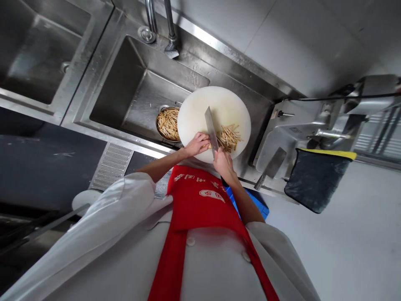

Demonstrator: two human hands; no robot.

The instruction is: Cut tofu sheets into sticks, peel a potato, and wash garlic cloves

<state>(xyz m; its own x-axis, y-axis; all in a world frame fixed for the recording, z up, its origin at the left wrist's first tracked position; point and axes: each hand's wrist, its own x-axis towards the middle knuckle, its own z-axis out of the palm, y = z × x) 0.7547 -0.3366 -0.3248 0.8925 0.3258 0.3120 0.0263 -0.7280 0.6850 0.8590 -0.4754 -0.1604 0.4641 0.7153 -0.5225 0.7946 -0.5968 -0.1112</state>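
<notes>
A round white cutting board [219, 104] lies on the steel counter beside the sink. My right hand [223, 162] is closed round the handle of a cleaver [211, 130], whose blade stands edge-down on the board. My left hand [197, 144] is curled, fingers pressed on a pale piece of food just left of the blade. A heap of thin tan strips [229, 138] lies on the board right of the blade. A metal bowl [167, 124] with more of the same strips sits in the sink against the board's left edge.
Steel sink basin [138, 83] with taps [171, 42] at the back; a second basin [37, 46] far left. A steel slicing machine [300, 129] stands right of the board, a dark cloth [315, 177] hanging beside it. A blue crate [255, 200] sits below the counter.
</notes>
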